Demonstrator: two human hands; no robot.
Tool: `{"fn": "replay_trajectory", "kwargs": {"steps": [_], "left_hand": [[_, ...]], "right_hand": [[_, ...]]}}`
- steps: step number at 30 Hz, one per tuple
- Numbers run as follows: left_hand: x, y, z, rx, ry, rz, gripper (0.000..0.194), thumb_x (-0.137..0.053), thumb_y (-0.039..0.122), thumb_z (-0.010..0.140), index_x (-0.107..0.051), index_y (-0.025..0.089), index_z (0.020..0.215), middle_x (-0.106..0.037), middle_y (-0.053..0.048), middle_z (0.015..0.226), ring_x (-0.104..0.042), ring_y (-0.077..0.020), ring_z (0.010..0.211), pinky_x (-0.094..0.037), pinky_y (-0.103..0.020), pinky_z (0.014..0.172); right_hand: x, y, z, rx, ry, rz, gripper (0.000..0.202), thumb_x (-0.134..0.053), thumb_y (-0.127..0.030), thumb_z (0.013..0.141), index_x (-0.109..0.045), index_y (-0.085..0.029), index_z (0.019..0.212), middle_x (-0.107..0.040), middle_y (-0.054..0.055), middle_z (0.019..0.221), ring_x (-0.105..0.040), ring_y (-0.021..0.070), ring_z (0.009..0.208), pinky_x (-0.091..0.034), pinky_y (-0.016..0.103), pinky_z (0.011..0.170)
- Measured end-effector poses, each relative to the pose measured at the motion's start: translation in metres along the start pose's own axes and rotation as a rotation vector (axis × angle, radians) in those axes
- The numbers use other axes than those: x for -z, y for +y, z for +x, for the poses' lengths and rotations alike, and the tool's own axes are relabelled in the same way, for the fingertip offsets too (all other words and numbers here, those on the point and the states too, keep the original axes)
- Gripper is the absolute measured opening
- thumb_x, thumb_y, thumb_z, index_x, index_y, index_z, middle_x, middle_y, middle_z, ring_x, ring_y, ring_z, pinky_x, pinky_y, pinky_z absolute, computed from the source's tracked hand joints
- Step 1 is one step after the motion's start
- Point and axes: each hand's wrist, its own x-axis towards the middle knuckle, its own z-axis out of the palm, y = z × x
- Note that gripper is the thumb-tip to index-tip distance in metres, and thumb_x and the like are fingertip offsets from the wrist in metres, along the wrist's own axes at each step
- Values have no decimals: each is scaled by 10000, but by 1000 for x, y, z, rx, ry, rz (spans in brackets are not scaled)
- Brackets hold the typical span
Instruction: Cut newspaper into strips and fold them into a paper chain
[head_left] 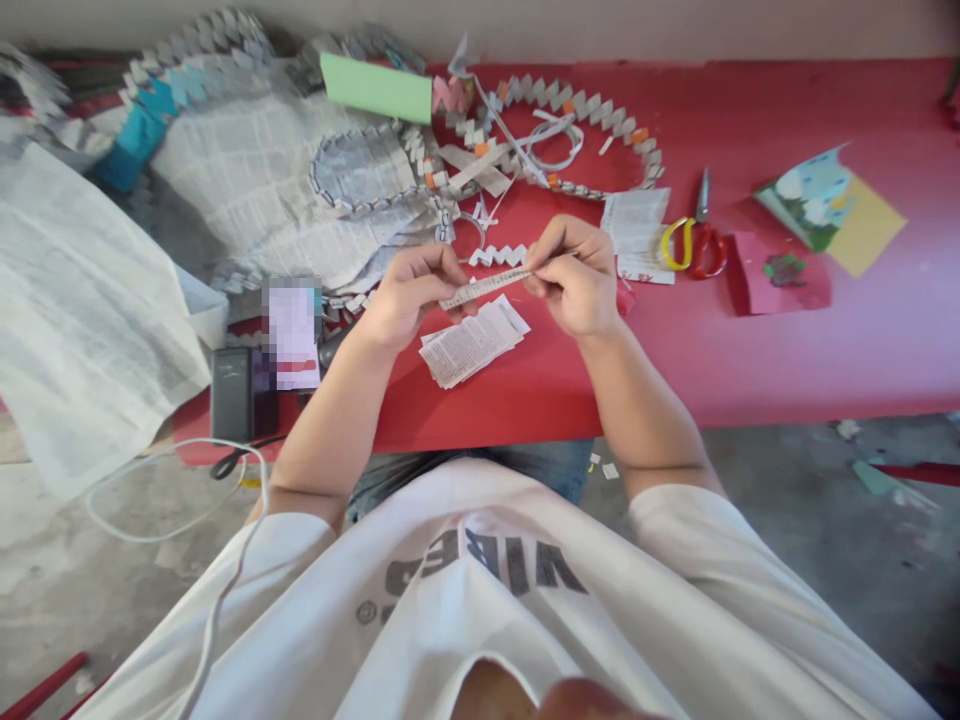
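We hold a narrow printed paper strip (487,288) in the air above the bench (720,375), between its front and back edges, with the strip's left end nearer the front edge. Our left hand (415,292) grips that left end between thumb and fingers, and our right hand (576,280) pinches the other end; the hands are a little apart, joined only by the strip.

Just beneath, toward the front edge, we see a loose stack of printed paper slips (476,345), its pieces slightly fanned. Behind the strip, toward the back edge, lies a short zigzag paper chain (501,255), and past it a large curved chain (600,112) with some orange links.

To the right of our right hand, a printed sheet (636,225) lies near the scissors (702,215), which have one yellow and one red handle. Farther toward the bench's right end we find a dark pink paper (799,290) and a picture card (806,200).

Toward the back left corner, newspaper sheets (225,175) spread out, with a pale green paper (375,88) near the back edge. By the front left corner stands a black box (234,395), just beside a pixelated object (294,335) that we cannot make out.
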Motion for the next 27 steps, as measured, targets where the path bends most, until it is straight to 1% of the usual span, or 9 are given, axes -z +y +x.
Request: {"fn": "replay_trajectory", "kwargs": {"steps": [3,7,10,13,15,18,21,24,27], "left_hand": [[-2,2,-1,125,-145,-52,353,-753,515,943,-699,169,904,-797,-102,768,-704,-180,552,-571,-291,534],[-7,0,-2,267,-270,-55,507,-746,644,962,-748,139,1005,-789,-115,750,-688,-172,543,-546,-269,530],[-9,-3,-3,283,-336,4,511,-751,642,974,-782,133,1009,-741,-82,704,-655,-147,566,-510,-239,532],[-10,-4,-3,246,-375,57,488,-704,611,1024,-801,133,1018,-640,-34,629,-536,-104,534,-413,-219,511],[-10,-4,-4,228,-408,75,461,-685,579,1048,-803,134,1031,-584,-11,612,-468,-90,527,-379,-224,527],[-11,-6,-5,222,-435,69,428,-685,558,1055,-791,144,1026,-531,5,612,-429,-93,534,-340,-240,539],[-11,-6,-5,225,-432,59,401,-679,540,1060,-757,156,977,-484,19,600,-393,-93,526,-295,-251,534],[-12,-5,-5,220,-421,90,379,-663,518,1071,-728,166,947,-473,23,597,-387,-92,520,-283,-253,533],[-14,-3,-6,213,-384,126,361,-658,493,1071,-713,168,924,-467,23,592,-386,-95,511,-271,-256,524]], "right_hand": [[2,-3,0,-24,-86,-33,67,-683,-261,772,-655,-263,711,-518,-38,540,-416,132,503,-288,304,532],[-1,-8,-2,-46,-240,-31,83,-653,-166,754,-685,-239,729,-557,-46,553,-440,109,506,-302,275,517],[-1,-5,-2,-47,-331,-28,113,-644,-119,776,-697,-216,754,-585,-50,561,-468,91,504,-318,244,501],[1,-2,0,-26,-389,-22,151,-626,-77,794,-705,-202,766,-601,-51,570,-503,83,509,-349,225,500],[2,-1,1,-24,-411,-36,171,-617,-60,798,-710,-197,757,-611,-47,572,-523,82,518,-368,218,505],[3,-2,3,-22,-419,-61,184,-619,-57,798,-722,-197,738,-642,-33,584,-559,91,535,-386,217,508],[4,-2,3,1,-416,-78,171,-652,-71,813,-738,-199,741,-668,-21,607,-593,101,553,-406,224,519],[7,-2,4,15,-410,-105,133,-700,-121,854,-751,-201,760,-684,-12,637,-615,112,584,-440,239,551],[8,-5,4,35,-360,-160,65,-754,-210,887,-775,-210,826,-712,-3,707,-638,127,648,-481,256,594]]}}
